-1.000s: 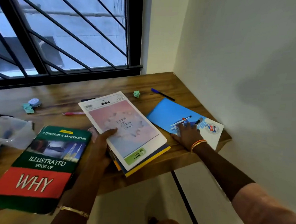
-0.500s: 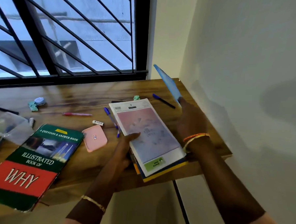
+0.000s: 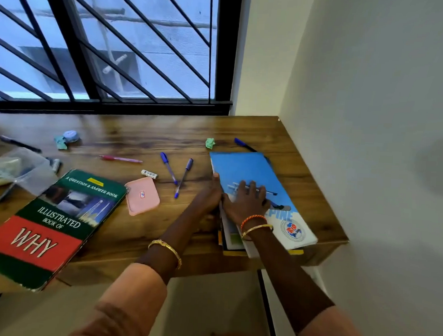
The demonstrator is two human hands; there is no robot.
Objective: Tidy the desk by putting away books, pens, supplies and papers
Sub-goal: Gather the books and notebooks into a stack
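My fingers (image 3: 252,188) of the right hand (image 3: 244,202) lie spread and flat on the blue book (image 3: 251,172), pressing it onto the book stack (image 3: 233,241) at the right front of the surface (image 3: 150,136). My left hand (image 3: 210,194) stands on edge against the stack's left side, its fingers straight and together, the tips at the blue cover's left rim. Both forearms reach in from below, close together.

The stack overhangs the front edge of the surface, and the wall (image 3: 384,125) stands near on its right, so free room lies only to the left and behind. There, two blue pens (image 3: 176,174) cross just left of my left hand, with a pink pouch (image 3: 143,196) beyond them. A third blue pen (image 3: 243,144) pokes out behind the blue book, near a green paper ball (image 3: 210,143). The big green-and-red book (image 3: 50,225) hangs over the front edge far left.

Half a second ago my right hand held the blue book tilted up in the air; now it lies flat on top, covering the pink cover.
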